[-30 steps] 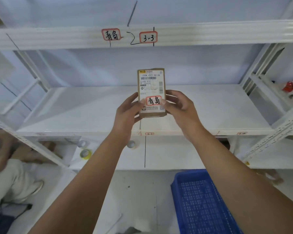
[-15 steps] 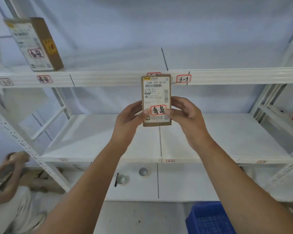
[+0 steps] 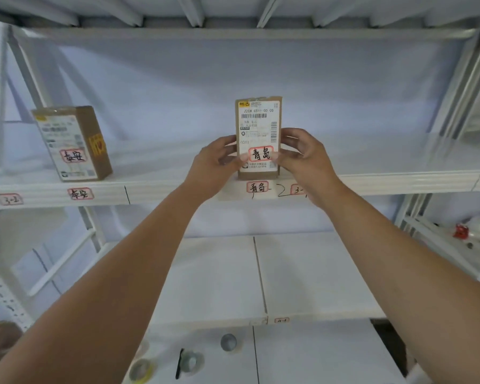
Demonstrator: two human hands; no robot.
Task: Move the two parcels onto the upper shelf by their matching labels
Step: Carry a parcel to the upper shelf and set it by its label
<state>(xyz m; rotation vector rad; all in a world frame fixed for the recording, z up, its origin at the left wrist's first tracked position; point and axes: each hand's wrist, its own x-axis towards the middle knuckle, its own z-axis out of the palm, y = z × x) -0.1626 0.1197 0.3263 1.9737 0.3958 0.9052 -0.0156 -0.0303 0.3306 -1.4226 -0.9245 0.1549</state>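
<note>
While both hands grip it, the brown parcel (image 3: 258, 126) stands upright at the front edge of the upper shelf (image 3: 399, 181), directly above a matching red-bordered label (image 3: 257, 187). Left hand (image 3: 216, 164) and right hand (image 3: 302, 159) pinch its lower sides — thumbs pressed on the front sticker, fingers curled behind. Well to the left, a second parcel (image 3: 72, 142) rests on the same shelf above its own label (image 3: 79, 193) — slightly tilted.
</note>
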